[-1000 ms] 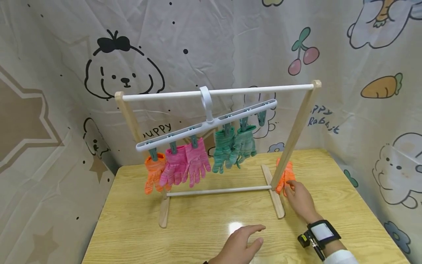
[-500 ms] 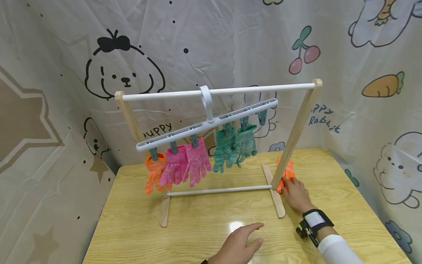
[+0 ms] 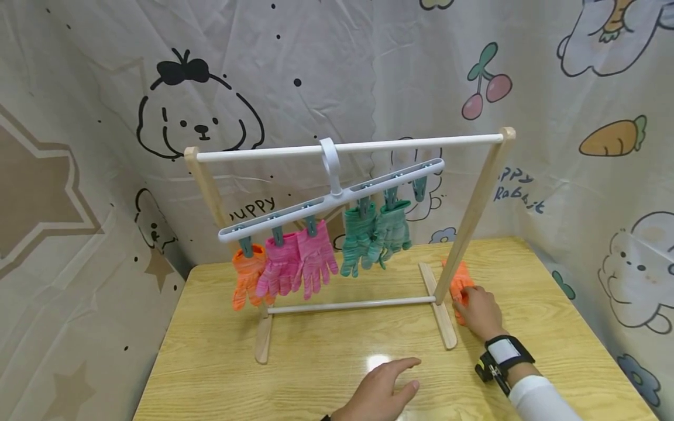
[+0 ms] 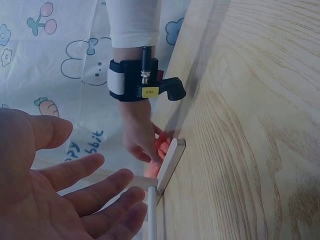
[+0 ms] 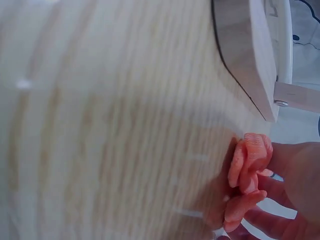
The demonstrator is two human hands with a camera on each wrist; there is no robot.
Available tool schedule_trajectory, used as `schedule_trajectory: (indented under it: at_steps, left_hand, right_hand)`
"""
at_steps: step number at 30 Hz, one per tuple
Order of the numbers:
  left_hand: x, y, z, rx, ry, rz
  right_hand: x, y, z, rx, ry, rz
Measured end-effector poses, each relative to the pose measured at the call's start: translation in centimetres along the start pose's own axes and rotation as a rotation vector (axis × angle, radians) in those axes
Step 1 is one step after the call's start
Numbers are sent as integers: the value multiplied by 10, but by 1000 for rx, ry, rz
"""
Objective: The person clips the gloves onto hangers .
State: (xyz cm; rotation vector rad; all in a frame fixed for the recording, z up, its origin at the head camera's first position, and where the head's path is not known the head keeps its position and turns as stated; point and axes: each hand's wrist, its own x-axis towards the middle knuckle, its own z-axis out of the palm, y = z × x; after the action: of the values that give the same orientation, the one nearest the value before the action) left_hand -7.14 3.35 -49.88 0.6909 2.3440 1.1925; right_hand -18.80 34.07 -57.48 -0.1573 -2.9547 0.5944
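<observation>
An orange knit glove point(image 3: 460, 279) lies on the table just right of the rack's right leg. My right hand point(image 3: 481, 313) holds its near end with bent fingers. In the right wrist view the glove's bunched fingers point(image 5: 250, 162) show beside my thumb. My left hand point(image 3: 380, 390) hovers over the front of the table with fingers spread and holds nothing. On the white clip hanger point(image 3: 334, 197) hang an orange glove point(image 3: 247, 275), two pink gloves point(image 3: 316, 257) and two green gloves point(image 3: 360, 237). The clip point(image 3: 419, 188) at its right end holds nothing.
The hanger hooks over the white top bar point(image 3: 421, 142) of a wooden rack and tilts down to the left. A lower bar point(image 3: 353, 305) joins the rack's feet, with the right foot point(image 3: 439, 310) beside my right hand. Printed curtains point(image 3: 316, 70) stand around the table point(image 3: 295, 374).
My right hand has come to grip the orange glove on the table, and the glove has shifted slightly toward me and right, away from the rack's leg. My left hand stays nearly still.
</observation>
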Motion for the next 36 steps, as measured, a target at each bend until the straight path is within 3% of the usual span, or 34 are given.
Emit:
schedule_trajectory:
  at_steps: [12, 22, 36]
  left_hand:
    - [-2, -4, 0, 5, 15, 1]
    - [-2, -3, -8, -31, 43, -17]
    - [-7, 0, -24, -77, 93, -34]
  right_hand:
    - [-4, 1, -5, 111, 20, -8]
    - [-17, 6, -7, 201, 56, 62]
    - [-40, -14, -30, 298, 156, 103]
